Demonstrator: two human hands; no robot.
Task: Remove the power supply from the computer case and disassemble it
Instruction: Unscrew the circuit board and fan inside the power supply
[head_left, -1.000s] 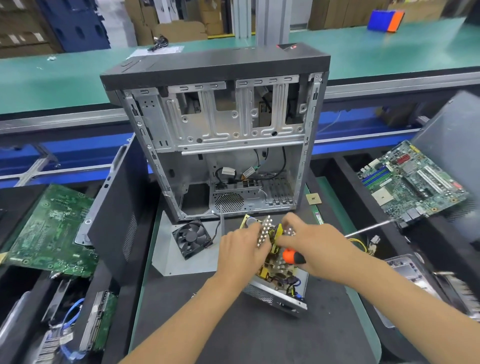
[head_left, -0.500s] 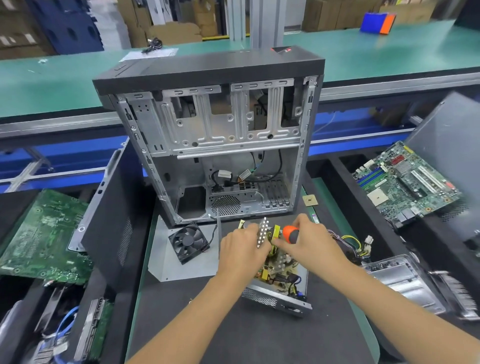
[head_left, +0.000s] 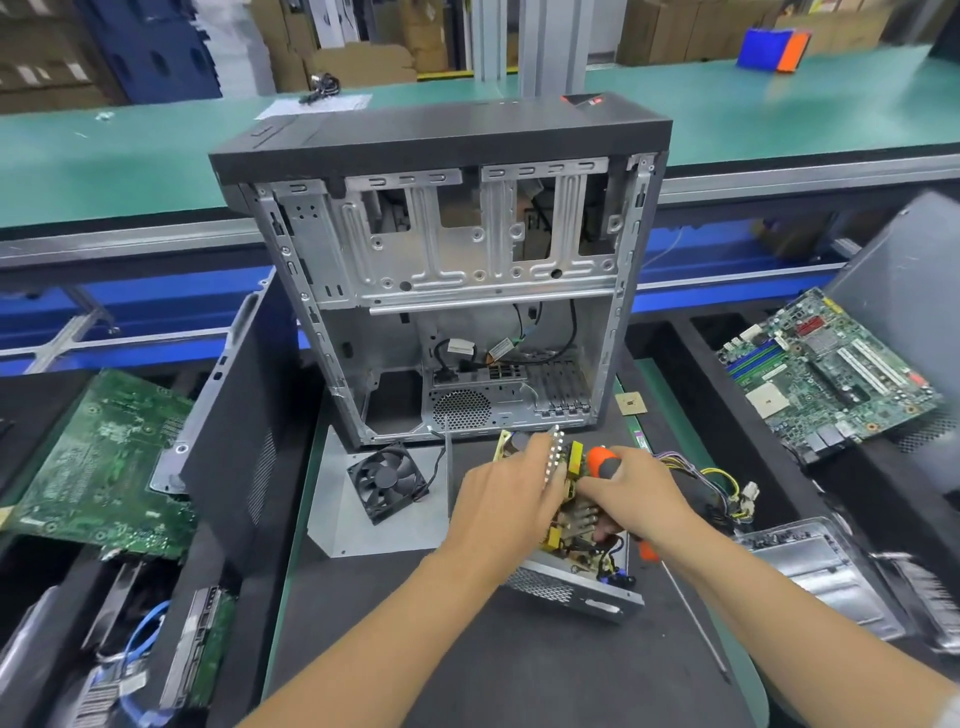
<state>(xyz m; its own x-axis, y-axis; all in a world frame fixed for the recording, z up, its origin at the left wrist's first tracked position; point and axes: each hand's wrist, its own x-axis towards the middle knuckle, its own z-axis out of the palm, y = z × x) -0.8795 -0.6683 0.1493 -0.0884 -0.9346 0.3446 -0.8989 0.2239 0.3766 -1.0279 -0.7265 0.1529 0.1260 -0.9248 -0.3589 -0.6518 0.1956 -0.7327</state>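
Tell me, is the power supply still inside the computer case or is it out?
Out. The power supply lies on the mat in front of the computer case, its circuit board exposed under both hands.

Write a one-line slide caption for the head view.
Both hands work on the opened power supply before the empty computer case: left hand steadies its board, right hand grips an orange-handled screwdriver.

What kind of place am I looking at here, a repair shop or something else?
Probably a computer teardown or recycling line in a warehouse rather than a repair shop. A gutted computer case stands on the bench, loose motherboards fill side bins, and a long green conveyor runs behind, with stacked cardboard boxes beyond.
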